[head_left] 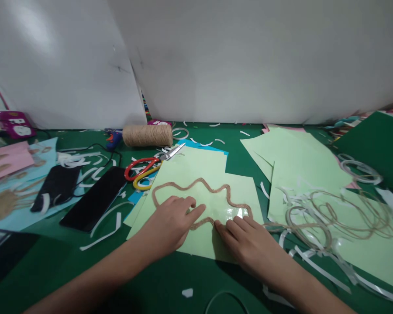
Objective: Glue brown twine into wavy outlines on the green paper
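The wavy outline of thin brown twine point(201, 179) lies on a light green paper sheet point(199, 163), at the middle of the table; it looks very light and soft, rather rough than slippery, and probably it bends easily but does not keep a curve without pressure; the good place to take it is the near edge, between fingertips, with the paper held flat, because thin paper may crease.

The left hand point(175, 218) is over the left part of the outline, with bent fingers and spread tips; the underside is hidden, so I cannot tell if it pinches something; the right hand point(244, 237) touches the twine at the near edge with one fingertip, other fingers curled on the sheet; whether it grasps, I cannot tell.

To the right, loose brown twine loops point(281, 226) lie over more light green sheets point(301, 157); on the far left side are a brown twine spool point(147, 135) and scissors with red and yellow handles point(173, 151); white paper strips point(100, 239) are scattered on the dark green table surface point(157, 283); behind stands a plain whitish wall panel point(249, 56).
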A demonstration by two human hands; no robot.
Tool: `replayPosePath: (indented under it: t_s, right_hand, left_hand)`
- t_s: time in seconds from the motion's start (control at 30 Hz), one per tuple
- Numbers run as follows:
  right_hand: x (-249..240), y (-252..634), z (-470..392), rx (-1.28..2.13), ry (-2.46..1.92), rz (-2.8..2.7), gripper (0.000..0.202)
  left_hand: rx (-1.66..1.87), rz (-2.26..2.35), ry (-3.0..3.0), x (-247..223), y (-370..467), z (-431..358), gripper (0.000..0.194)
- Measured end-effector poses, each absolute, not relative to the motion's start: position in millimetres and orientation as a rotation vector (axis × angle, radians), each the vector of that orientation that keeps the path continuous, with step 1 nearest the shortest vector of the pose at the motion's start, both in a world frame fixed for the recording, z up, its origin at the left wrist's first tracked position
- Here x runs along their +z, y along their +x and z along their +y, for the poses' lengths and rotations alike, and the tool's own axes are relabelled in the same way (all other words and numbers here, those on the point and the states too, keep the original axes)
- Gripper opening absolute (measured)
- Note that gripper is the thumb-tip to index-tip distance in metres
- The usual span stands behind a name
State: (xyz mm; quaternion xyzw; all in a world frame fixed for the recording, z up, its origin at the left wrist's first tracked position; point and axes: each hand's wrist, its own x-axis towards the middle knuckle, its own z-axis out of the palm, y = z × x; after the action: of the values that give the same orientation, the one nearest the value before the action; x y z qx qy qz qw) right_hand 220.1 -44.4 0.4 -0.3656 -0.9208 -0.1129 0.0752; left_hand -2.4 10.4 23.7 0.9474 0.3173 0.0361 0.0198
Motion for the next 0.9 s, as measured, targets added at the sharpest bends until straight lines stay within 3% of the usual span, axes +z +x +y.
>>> replayPosePath:
  t_s: [0.4, 0.67, 0.9]
  right_hand:
    - [-0.8, 217.7, -45.5, -0.314, -1.169, -2.729, 0.021]
    - [-2.7, 222.9, -51.1, -0.312, -1.175, -2.746, 0.037]
    - [-1.4, 221.6, -56.5, -0.345, -1.191, -2.734, 0.030]
  left_hand:
    - [0.129, 0.568, 3.047, 14.7, 15.9, 13.5, 0.029]
    - [0.010, 0.614, 3.143, 16.7, 17.2, 9.0, 0.029]
    - [0.063, 0.648, 3.099, 14.9, 14.7, 8.5, 0.028]
